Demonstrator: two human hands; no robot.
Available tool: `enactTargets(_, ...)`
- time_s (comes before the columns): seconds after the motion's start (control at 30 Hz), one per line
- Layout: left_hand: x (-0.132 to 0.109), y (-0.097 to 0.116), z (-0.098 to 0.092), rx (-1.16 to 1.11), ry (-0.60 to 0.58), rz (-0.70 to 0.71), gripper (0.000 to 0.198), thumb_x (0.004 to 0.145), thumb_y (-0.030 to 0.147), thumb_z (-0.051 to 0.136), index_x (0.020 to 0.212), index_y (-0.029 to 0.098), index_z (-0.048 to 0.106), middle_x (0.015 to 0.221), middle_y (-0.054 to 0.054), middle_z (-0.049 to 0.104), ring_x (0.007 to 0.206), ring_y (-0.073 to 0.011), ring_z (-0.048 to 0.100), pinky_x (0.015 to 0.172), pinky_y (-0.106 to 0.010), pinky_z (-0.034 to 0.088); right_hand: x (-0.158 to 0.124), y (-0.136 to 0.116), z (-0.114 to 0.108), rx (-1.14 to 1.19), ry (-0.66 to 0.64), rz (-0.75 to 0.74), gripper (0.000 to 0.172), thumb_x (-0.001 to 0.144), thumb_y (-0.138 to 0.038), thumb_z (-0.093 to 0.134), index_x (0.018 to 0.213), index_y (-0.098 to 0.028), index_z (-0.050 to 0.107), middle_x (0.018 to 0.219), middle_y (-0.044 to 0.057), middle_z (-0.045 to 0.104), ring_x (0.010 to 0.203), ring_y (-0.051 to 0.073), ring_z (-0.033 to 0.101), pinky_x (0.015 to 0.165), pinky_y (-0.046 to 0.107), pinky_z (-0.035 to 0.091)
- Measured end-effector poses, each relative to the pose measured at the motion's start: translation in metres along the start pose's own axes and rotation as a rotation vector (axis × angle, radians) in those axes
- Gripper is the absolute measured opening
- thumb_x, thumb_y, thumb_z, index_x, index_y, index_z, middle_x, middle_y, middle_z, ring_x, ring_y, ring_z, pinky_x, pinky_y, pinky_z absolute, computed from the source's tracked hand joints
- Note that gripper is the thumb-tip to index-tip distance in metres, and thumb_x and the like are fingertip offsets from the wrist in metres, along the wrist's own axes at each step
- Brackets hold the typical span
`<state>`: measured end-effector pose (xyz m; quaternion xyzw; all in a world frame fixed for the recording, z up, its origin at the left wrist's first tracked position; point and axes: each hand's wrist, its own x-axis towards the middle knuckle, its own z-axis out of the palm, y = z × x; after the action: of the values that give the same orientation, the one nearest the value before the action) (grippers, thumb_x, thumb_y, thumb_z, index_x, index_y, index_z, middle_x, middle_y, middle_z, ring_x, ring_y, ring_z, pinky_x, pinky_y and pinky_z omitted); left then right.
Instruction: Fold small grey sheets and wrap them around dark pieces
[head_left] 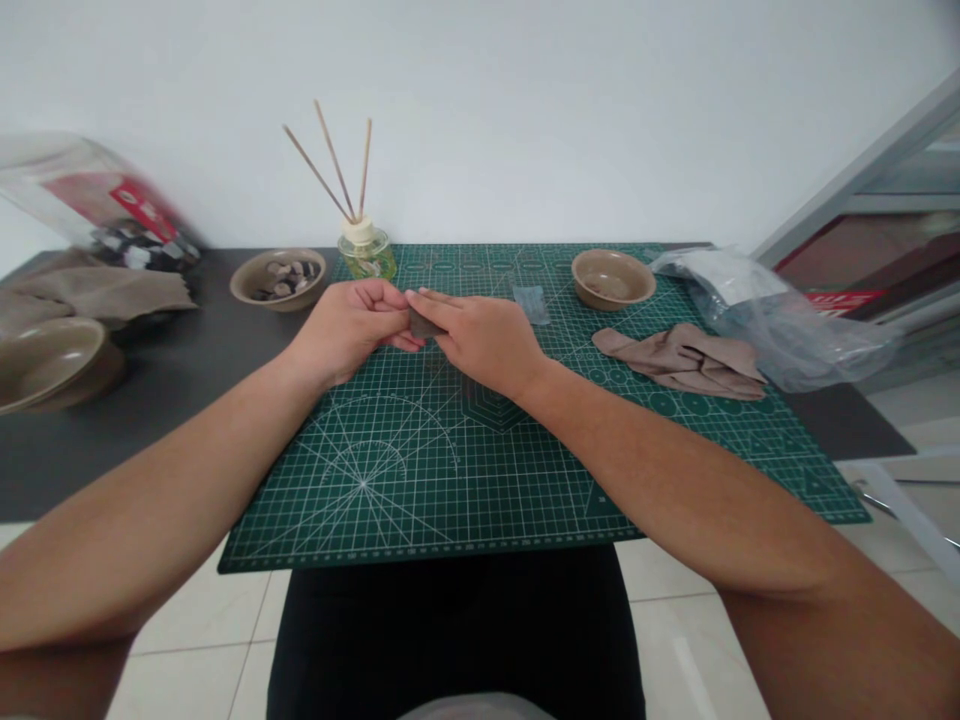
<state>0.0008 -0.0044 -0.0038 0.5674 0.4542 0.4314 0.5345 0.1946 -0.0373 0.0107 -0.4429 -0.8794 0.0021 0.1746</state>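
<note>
My left hand [352, 325] and my right hand [484, 335] meet above the green cutting mat [390, 480]. Between them is a small brown-grey piece [424, 325], mostly covered by fingers, so its kind does not show. The left fingers are curled and pinch its left side. On the other side, the right fingers lie over its top edge with the thumb behind, closed on it. A small clear plastic bag [532, 303] lies on the mat just beyond my right hand.
Behind my left hand stand a reed diffuser [367, 250] and a bowl of small dark and light pieces [279, 280]. Farther left are another bowl [60, 365], a cloth [97, 290] and a bag [112, 205]. At right are a bowl [613, 280], brown cloth [690, 360] and plastic bag [780, 320].
</note>
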Motion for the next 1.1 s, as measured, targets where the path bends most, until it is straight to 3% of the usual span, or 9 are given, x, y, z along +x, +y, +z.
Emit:
enactTargets(0.27,-0.001,-0.001,0.003,-0.081,0.000,0.068,0.019,0.066,0.010,0.075,0.074,0.017,0.060,0.056,0.002,0.069,0.051,-0.0155,0.072,0.055,-0.024,0.061,0.000,-0.002,-0.005,0.069,0.022,0.028,0.049,0.106,-0.021,0.046,0.155,-0.025,0.052,0.153,0.003,0.059,0.129,0.022,0.067,0.097,0.033,0.057)
enactTargets(0.6,-0.008,0.011,0.006,-0.098,-0.002,0.060,0.017,0.073,0.009,0.074,0.079,0.016,0.060,0.058,0.001,0.073,0.051,-0.0142,0.071,0.055,-0.023,0.060,-0.001,0.002,-0.005,0.055,0.040,0.066,0.048,0.108,-0.026,0.045,0.156,-0.028,0.051,0.152,0.002,0.061,0.126,0.022,0.069,0.094,0.033,0.056)
enactTargets(0.83,-0.006,0.007,0.004,-0.036,0.036,0.054,0.019,0.069,0.011,0.077,0.078,0.016,0.060,0.058,0.001,0.073,0.051,-0.0143,0.071,0.054,-0.023,0.059,0.000,0.001,-0.004,0.065,0.013,0.031,0.052,0.106,-0.021,0.046,0.158,-0.027,0.048,0.156,0.002,0.057,0.127,0.022,0.068,0.097,0.034,0.056)
enactTargets(1.1,-0.004,0.003,0.003,-0.075,-0.012,0.081,0.018,0.071,0.012,0.075,0.078,0.019,0.060,0.057,0.003,0.071,0.049,-0.0127,0.069,0.053,-0.022,0.058,0.000,0.001,-0.006,0.063,0.006,0.018,0.054,0.103,-0.017,0.047,0.157,-0.026,0.050,0.157,0.003,0.055,0.128,0.022,0.068,0.099,0.035,0.056)
